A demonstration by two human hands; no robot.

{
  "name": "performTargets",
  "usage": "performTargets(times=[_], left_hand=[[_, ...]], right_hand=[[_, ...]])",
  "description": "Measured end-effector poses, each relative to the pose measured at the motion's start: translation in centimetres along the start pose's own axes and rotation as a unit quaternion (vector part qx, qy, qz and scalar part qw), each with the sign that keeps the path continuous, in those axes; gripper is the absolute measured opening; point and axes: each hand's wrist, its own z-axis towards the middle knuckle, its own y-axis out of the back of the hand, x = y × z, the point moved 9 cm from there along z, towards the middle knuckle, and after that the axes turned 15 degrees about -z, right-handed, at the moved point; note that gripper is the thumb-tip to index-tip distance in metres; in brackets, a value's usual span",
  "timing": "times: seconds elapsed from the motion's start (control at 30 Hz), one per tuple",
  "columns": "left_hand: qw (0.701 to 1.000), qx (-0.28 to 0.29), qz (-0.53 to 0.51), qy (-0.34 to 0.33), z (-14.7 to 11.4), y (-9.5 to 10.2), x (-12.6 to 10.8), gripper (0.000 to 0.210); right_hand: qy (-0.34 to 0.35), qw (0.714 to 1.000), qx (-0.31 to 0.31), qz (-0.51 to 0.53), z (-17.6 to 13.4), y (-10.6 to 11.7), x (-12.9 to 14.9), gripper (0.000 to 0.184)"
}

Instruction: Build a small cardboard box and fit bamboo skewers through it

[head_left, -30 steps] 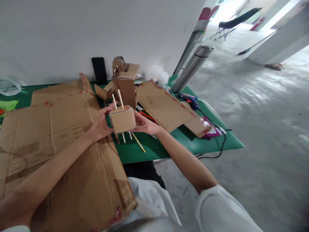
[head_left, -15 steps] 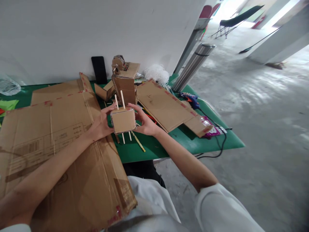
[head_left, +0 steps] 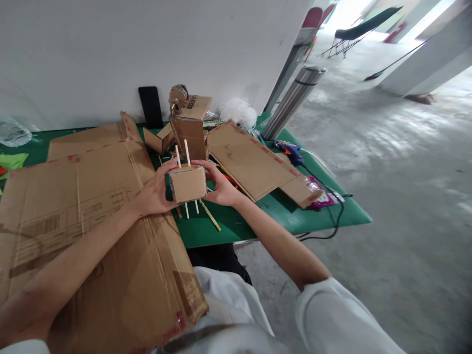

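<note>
Between my hands is a small cardboard box [head_left: 189, 186] with thin wooden sticks [head_left: 188, 152] running through it; their ends stick out above and below. My left hand [head_left: 157, 191] grips the box's left side, fingers at the upper edge and thumb low. On the opposite side, my right hand [head_left: 219, 186] is closed on the box's right edge. Just behind stands a cardboard construction [head_left: 190, 132] with a round cardboard piece on top. A yellowish strip [head_left: 211, 216] lies on the green table below the box.
A large flattened carton [head_left: 92, 236] covers the left side of the green table [head_left: 228, 228]. Cardboard sheets [head_left: 254, 160], a blue glue gun [head_left: 291, 151] with a black cable, and a steel flask [head_left: 295, 101] are on the right. A black phone [head_left: 151, 107] leans against the wall.
Both hands still hold the box in nearly the same place. The whole view has shifted very slightly, and the lower stick ends sit a little further left.
</note>
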Motion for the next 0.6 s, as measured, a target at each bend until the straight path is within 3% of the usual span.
performTargets(times=[0.23, 0.6], left_hand=[[0.999, 0.052, -0.004, 0.011, 0.1, -0.2, -0.9, 0.116], [0.998, 0.005, -0.037, 0.05, -0.4, 0.1, 0.5, 0.112]], right_hand=[[-0.012, 1.0, -0.001, -0.013, 0.0, 0.1, -0.2, 0.086], [-0.012, 0.999, 0.007, -0.041, 0.0, 0.0, 0.0, 0.088]])
